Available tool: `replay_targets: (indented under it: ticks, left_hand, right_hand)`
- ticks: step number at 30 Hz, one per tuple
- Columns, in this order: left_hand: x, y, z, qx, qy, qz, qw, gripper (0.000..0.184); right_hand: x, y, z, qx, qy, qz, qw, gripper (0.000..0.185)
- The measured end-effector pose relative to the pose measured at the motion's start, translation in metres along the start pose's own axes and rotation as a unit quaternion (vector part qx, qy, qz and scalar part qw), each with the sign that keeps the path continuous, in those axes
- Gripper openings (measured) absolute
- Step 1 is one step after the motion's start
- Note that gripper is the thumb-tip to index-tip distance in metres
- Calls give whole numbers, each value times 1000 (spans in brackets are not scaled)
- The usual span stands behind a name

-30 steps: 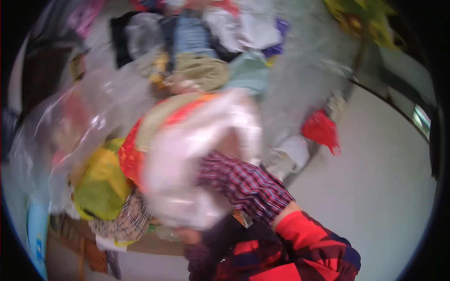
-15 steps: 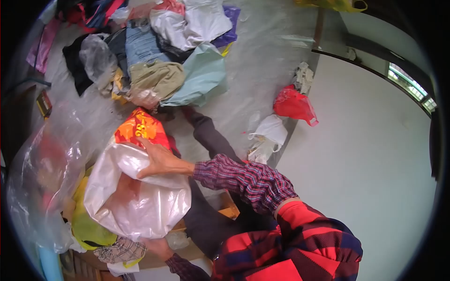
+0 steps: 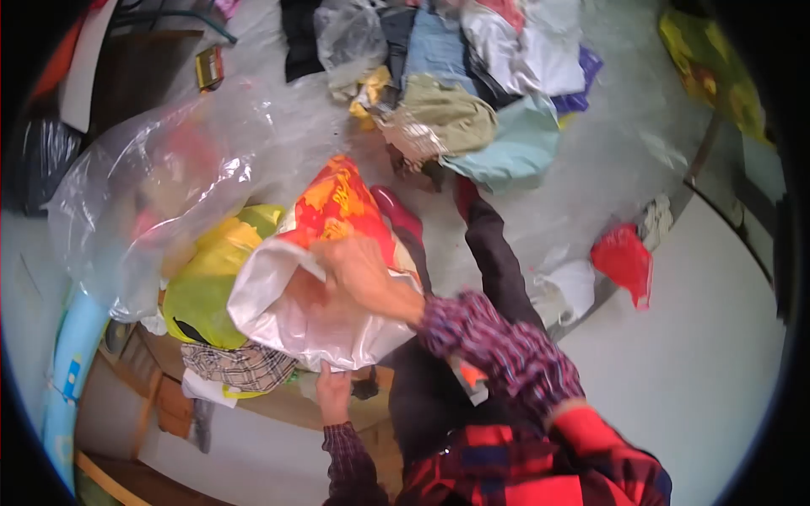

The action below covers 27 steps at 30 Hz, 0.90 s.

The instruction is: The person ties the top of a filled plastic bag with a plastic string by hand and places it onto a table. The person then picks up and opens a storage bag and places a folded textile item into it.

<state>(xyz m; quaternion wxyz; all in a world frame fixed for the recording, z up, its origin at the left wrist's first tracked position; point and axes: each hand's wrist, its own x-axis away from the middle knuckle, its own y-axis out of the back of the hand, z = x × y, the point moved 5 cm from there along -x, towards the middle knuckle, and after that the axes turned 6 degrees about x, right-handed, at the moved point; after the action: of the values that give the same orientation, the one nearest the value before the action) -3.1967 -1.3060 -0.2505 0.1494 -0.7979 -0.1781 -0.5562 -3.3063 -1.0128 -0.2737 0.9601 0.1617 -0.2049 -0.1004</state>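
A large plastic bag (image 3: 359, 343), whitish inside with a red and orange printed outside, lies across my lap with its mouth facing me. My right hand (image 3: 363, 274), slightly blurred, is closed on the upper rim, its fingertips curled over the edge. From below, my left hand (image 3: 334, 395) grips the lower rim; its fingers are partly hidden under the plastic. What the bag contains, if anything, cannot be made out. Left of it sits a yellow-green bag (image 3: 202, 295), and a checked cloth (image 3: 236, 365) lies just beneath that.
A big clear plastic bag (image 3: 118, 211) with reddish contents stands at left. Ahead on the floor is a pile of clothes and bags, including a khaki garment (image 3: 443, 118) and a pale teal bag (image 3: 515, 139). A red bag (image 3: 623, 257) and a white bag (image 3: 569, 287) lie at right.
My view has swung left, so the scene sits further right. My right hand has gone from a spread hold on the rim to a curled one. My left hand shows more fully at the lower rim.
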Motion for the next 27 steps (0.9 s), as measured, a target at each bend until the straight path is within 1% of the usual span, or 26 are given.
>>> replay_targets:
  ticks: [1,3,4,5,6,7,8,9,10,11,12,13,14,15,16,18,19,20,21,22,24,26,27]
  left_hand:
    - [-3,-15,9,13,-6,-4,1000,29]
    - [12,-32,2,-22,-59,50,997,25]
    - [12,-44,0,-13,-72,41,997,25]
    - [13,-58,-2,-65,-81,39,994,27]
    - [15,-63,-7,-120,-87,36,988,28]
    - [13,-62,-11,-117,-97,28,988,28]
    - [8,-64,-13,-107,-107,51,987,37]
    - [2,-67,-11,-97,-108,78,986,46]
    - [-1,-62,-11,-92,-102,86,987,46]
    - [-3,-47,-14,-12,-88,44,995,47]
    - [-4,-33,-16,67,-74,-1,995,49]
    - [-3,-33,-16,91,-70,17,993,50]
    - [-1,-32,-18,113,-69,33,991,51]
    - [-4,-19,-18,124,-67,22,990,50]
    - [-5,-15,-18,124,-68,22,990,50]
    - [-6,-5,-18,140,-56,-29,988,49]
    - [-8,-1,-20,120,-84,-22,989,46]
    - [-9,3,-18,116,-89,-31,989,46]
    - [-9,4,-20,100,-92,-47,990,45]
    - [-8,6,-22,84,-91,-62,990,43]
    - [-6,11,-23,75,-77,-69,992,42]
    - [-8,14,-21,76,-59,-53,994,42]
    - [-11,19,-20,81,-60,-47,994,42]
  right_hand:
    - [2,21,11,29,31,11,999,16]
    - [0,53,-1,66,37,-117,990,13]
    - [-11,61,-22,45,-5,-80,996,13]
    - [-20,71,-40,17,-32,-116,993,13]
    - [-28,79,-48,-30,-24,-93,995,15]
    - [-31,86,-47,-81,-61,-38,994,15]
    - [-35,94,-40,-59,-30,-10,998,19]
    - [-37,88,-46,-125,-30,71,989,23]
    - [-38,86,-52,-184,-34,145,972,27]
    - [-38,92,-51,-323,-62,166,930,36]
    - [-42,92,-70,-376,-106,156,907,48]
    - [-47,96,-105,-273,-137,58,950,54]
    - [-51,99,-149,-169,-163,-40,971,62]
    - [-56,97,-207,-11,-130,-111,985,69]
    - [-61,100,-259,146,-94,-179,969,78]
    - [-66,108,-319,278,-77,-228,930,94]
    - [-67,110,-333,313,-130,-198,920,99]
    - [-66,112,-346,345,-181,-166,906,105]
    - [-64,106,-358,371,-237,-99,892,102]
    - [-64,102,-371,312,-249,-59,915,77]
    - [-49,99,-373,297,-195,-85,931,44]
    - [-17,99,-349,102,-172,-142,969,28]
    - [5,101,-327,24,-188,-152,970,27]
